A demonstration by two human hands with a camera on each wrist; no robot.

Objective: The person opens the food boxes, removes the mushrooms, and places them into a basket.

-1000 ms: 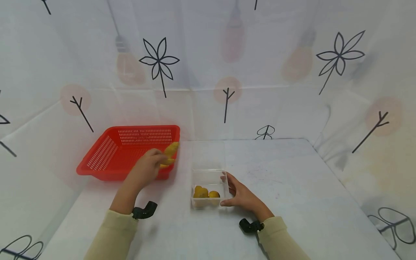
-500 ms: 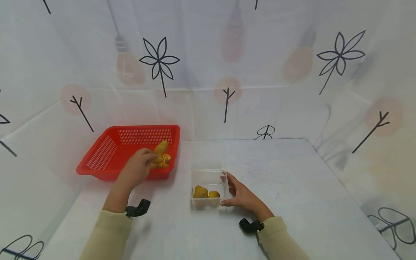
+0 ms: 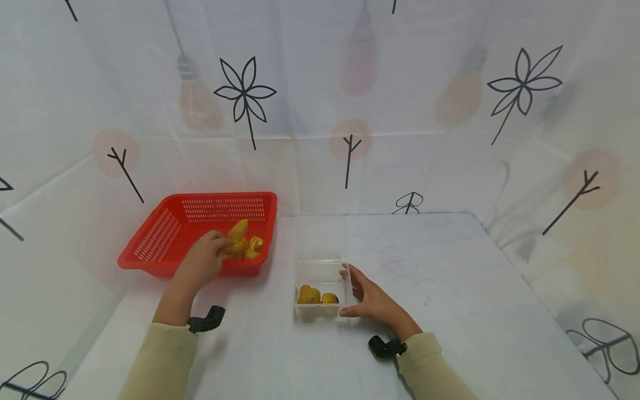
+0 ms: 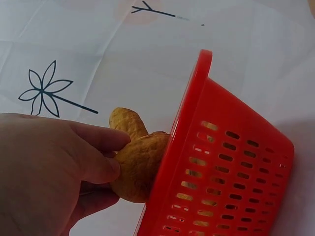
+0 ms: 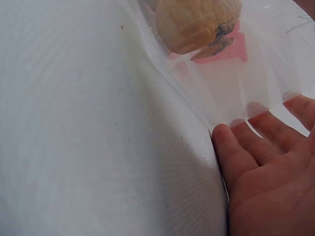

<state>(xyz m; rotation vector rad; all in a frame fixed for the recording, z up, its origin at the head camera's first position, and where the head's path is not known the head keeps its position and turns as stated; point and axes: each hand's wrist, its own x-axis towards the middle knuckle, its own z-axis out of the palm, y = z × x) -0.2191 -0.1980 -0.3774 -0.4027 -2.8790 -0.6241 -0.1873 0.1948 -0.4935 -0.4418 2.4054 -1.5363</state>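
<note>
My left hand [image 3: 201, 258] reaches over the near rim of the red plastic basket [image 3: 192, 236]. Its thumb and fingers pinch a yellow, wrinkled, fruit-like piece [image 4: 140, 167]; a second lobe or piece behind it shows in the left wrist view, and I cannot tell whether the two are joined. More yellow pieces [image 3: 255, 247] lie at the basket's right end. My right hand [image 3: 374, 300] holds the right side of a clear plastic box [image 3: 320, 272], thumb at the front corner, fingers farther back. Several round yellow fruits [image 3: 310, 295] sit in the box.
Both basket and box stand on a white table [image 3: 400, 261] with faint marks. A white patterned cloth [image 3: 300, 166] hangs behind and along the sides. Behind the box, a faint clear flap [image 3: 321, 236], perhaps its lid, lies on the table.
My left hand has moved left along the basket with the yellow piece, away from its right end, uncovering other yellow pieces there. The right hand and the box have not moved.
</note>
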